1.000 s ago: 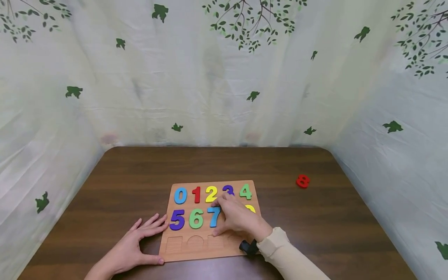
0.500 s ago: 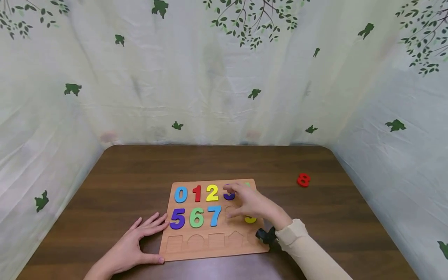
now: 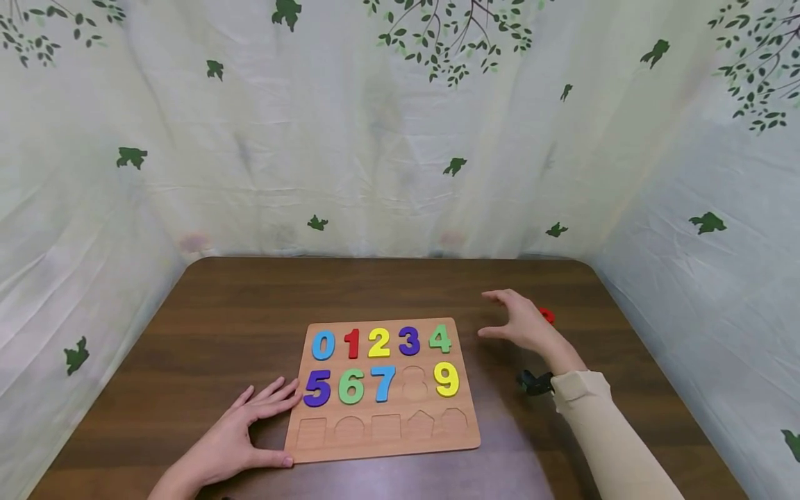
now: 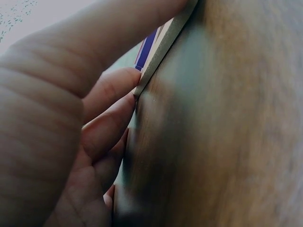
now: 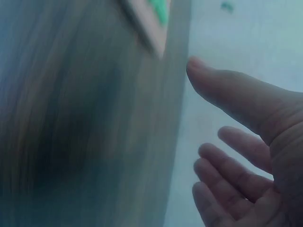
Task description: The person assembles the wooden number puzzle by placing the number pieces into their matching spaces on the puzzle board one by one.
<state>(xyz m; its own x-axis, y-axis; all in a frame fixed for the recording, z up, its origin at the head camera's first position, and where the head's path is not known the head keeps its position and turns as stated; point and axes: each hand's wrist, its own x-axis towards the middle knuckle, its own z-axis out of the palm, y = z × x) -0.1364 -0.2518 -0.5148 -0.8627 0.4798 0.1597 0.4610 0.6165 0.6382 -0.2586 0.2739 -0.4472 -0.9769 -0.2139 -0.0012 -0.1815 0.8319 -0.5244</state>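
A wooden number puzzle board (image 3: 387, 444) lies on the table with colored digits in its upper two rows. My left hand (image 3: 234, 441) rests at the board's left edge, fingers spread and thumb at the near left corner; in the left wrist view its fingertips touch the board's side (image 4: 158, 56). My right hand (image 3: 528, 326) is in the air right of the board, thumb and fingers apart, holding nothing. Behind it the red number 8 (image 3: 546, 315) shows only in part. Between the blue 7 (image 3: 383, 384) and the yellow 9 (image 3: 446, 379) is a vacant recess (image 3: 414, 383).
The brown wooden table (image 3: 262, 298) has a curtain (image 3: 387, 139) with leaf prints along its back and sides. Shallow outlined recesses (image 3: 386, 426) run along the board's front row. A black wrist device (image 3: 534, 382) sits below my right hand.
My right hand has moved from over the board, beside the 7, out to the right and now overlaps the red 8. The 3, 4 and 9 are uncovered. My left hand stays put.
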